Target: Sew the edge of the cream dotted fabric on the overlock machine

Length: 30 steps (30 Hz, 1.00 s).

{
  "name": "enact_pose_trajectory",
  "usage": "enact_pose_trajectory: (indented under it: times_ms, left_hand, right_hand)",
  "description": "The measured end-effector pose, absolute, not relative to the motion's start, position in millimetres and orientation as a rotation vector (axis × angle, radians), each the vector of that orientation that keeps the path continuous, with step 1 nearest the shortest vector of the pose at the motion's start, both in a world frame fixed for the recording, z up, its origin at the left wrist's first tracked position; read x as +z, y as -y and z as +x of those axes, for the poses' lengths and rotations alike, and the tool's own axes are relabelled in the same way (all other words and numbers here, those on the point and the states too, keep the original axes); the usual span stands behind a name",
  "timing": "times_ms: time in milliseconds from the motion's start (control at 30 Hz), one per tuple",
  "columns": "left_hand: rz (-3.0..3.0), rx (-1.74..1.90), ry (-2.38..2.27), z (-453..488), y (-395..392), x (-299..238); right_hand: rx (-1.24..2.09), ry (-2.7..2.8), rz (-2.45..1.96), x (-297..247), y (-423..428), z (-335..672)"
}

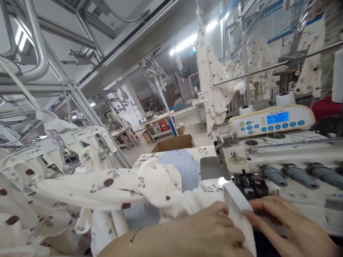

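We find the right hand [292, 223] with thumb and forefinger pinched together on the edge of a white strip [237, 203]. The left hand [214, 230] lies just left of that strip, its fingers bent down over it and the cloth [160, 185]; we cannot tell whether they grip or only press. We note a thin bracelet [131, 244] behind the left fingers, at the wrist.

The cloth, cream with dark spots and animal prints, bunches up beyond the left fingers and stretches away to their left, towards a white hanger [73, 135]. Just beyond the right fingertips we record a sewing machine [254, 157], topped by a control panel [257, 123] with a lit blue screen [278, 117]. Well ahead of the left fingers we observe a cardboard box [174, 142] and, higher up, a hanging spotted garment [211, 78].
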<state>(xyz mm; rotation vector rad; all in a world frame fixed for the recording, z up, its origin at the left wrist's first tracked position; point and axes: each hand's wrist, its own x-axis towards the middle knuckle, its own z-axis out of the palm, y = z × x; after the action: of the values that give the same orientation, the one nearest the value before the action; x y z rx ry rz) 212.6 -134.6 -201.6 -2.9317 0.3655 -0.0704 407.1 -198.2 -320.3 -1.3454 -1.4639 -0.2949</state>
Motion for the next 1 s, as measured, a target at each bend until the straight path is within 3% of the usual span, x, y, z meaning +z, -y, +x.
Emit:
enact_pose_trajectory:
  times_ms: [100,233,467,600,733,1000]
  left_hand:
    - [-2.564,-0.324,-0.236,214,144,-217]
    - [-2.439,-0.545,-0.253,214,143,-212]
    - [-3.076,-0.204,0.319,217,135,-197]
    - [-3.180,-0.102,0.129,229,138,-188]
    - [-3.206,-0.140,-0.048,235,150,-184]
    - [-3.131,-0.121,-0.094,226,129,-210]
  right_hand:
    - [0.093,1.456,-1.410,-311,200,404]
    - [0.346,1.435,-1.478,-306,205,399]
    - [0.652,1.463,-1.416,-297,207,405]
    - [0.722,1.488,-1.321,-286,208,401]
    - [0.668,1.478,-1.249,-286,217,397]
    - [-0.042,1.299,-1.339,-333,234,378]
